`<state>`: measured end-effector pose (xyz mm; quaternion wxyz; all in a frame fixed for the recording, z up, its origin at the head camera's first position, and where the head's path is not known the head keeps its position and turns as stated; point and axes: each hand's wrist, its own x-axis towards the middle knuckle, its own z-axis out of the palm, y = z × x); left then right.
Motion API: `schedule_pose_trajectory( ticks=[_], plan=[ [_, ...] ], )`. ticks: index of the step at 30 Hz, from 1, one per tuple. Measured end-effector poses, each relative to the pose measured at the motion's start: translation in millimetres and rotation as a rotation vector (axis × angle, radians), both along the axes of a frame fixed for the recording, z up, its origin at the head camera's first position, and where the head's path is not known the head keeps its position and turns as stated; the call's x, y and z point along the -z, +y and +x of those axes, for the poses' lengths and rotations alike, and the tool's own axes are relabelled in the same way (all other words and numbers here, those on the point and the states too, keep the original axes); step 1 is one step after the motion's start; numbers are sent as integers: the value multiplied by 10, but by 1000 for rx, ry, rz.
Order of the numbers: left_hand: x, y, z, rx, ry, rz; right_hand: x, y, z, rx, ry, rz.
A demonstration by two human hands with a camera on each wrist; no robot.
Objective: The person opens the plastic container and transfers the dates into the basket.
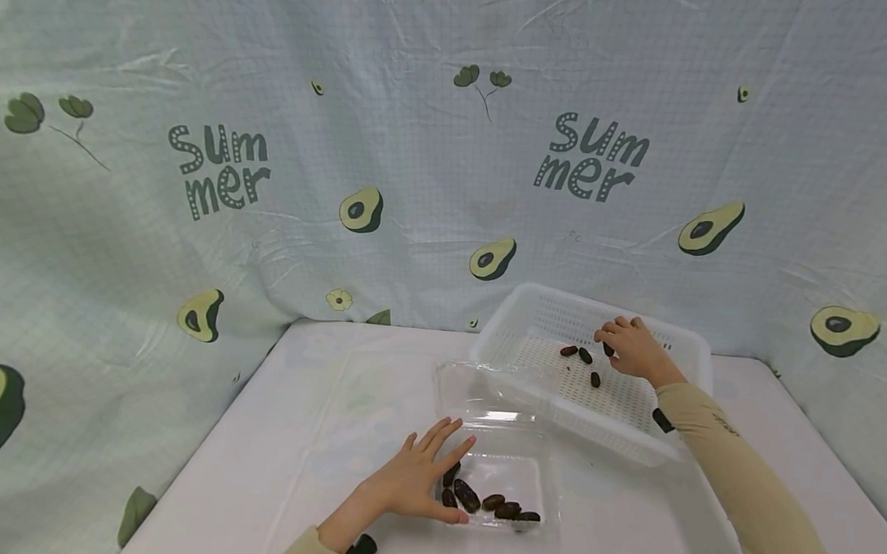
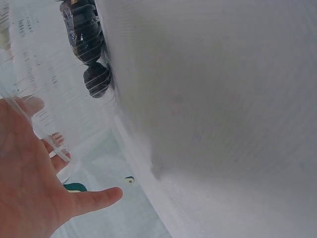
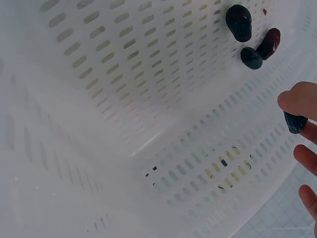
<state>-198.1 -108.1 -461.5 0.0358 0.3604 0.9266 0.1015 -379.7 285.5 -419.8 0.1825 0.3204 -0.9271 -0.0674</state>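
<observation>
In the head view my right hand (image 1: 637,352) is over the white perforated basket (image 1: 592,425). Between thumb and fingertip it pinches a dark date (image 3: 295,124), raised off the basket floor. Three loose dates (image 1: 585,355) lie on that floor. My left hand (image 1: 410,476) has its fingers spread along the left side of a clear plastic clamshell box (image 1: 513,473), touching its edge. Several dark brown dates (image 1: 467,495) lie in the box along its near and left sides. The left wrist view shows dates (image 2: 89,37) through the clear wall, beside the extended thumb.
The box's clear hinged lid (image 1: 476,392) stands raised behind it, overlapping the basket's near left corner. Both containers sit on a white-covered table (image 1: 335,436). A printed curtain (image 1: 419,146) hangs behind the table and at its sides. Small dark crumbs (image 3: 154,168) dot the basket.
</observation>
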Motion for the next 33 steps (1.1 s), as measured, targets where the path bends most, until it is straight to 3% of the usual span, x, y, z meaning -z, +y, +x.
schedule_pose_trajectory(
  ticks=[17, 28, 33],
  plan=[
    [11, 0, -15, 2, 2, -14, -130, -9, 89, -45, 33, -25],
    [33, 13, 1, -3, 2, -11, -470, -36, 357, -120, 136, -67],
    [41, 5, -16, 5, 5, -8, -607, -80, 526, -201, 192, -83]
  ],
)
